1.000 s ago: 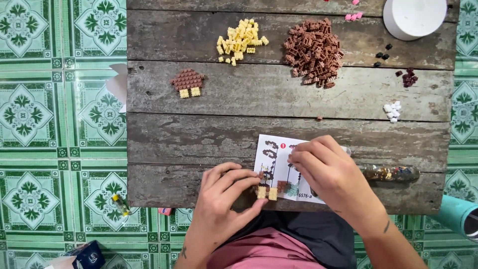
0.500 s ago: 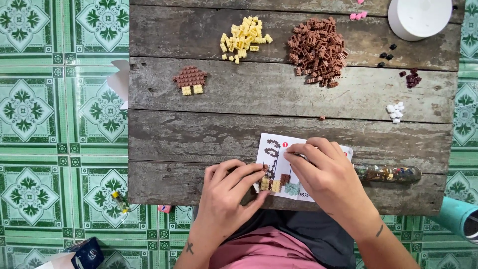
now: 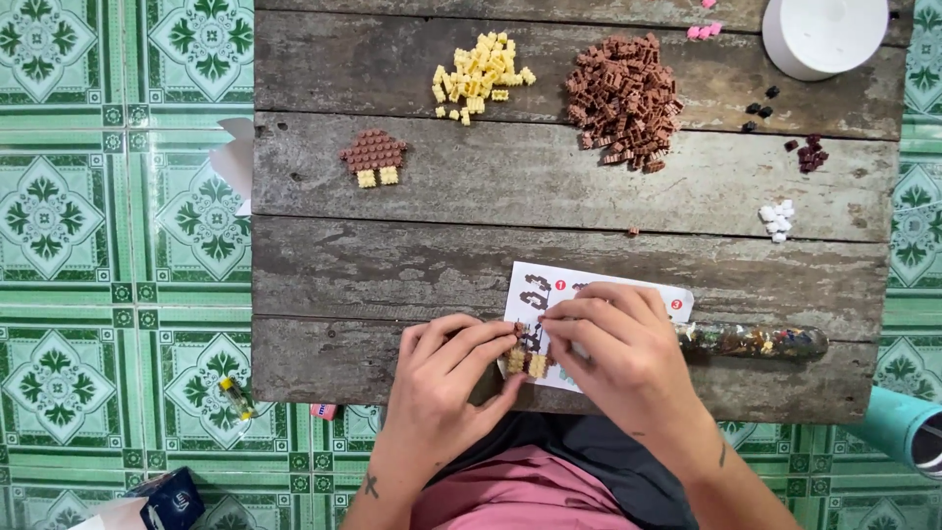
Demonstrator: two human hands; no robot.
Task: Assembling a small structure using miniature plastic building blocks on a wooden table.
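Both hands [image 3: 549, 363] pinched together on small yellow-brown brick assembly [image 3: 525, 361] over instruction sheet [image 3: 549, 285]. One mushroom-shaped piece [image 3: 373, 157] finished, far left. Large yellow pile [image 3: 478, 77], brown pile [image 3: 623, 98] unused.

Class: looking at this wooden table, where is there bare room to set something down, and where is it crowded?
Free: the planks between the small brown-and-yellow brick model and the left hand. Crowded: the far edge, with the yellow brick pile, brown brick pile and white round container, and around the instruction sheet.
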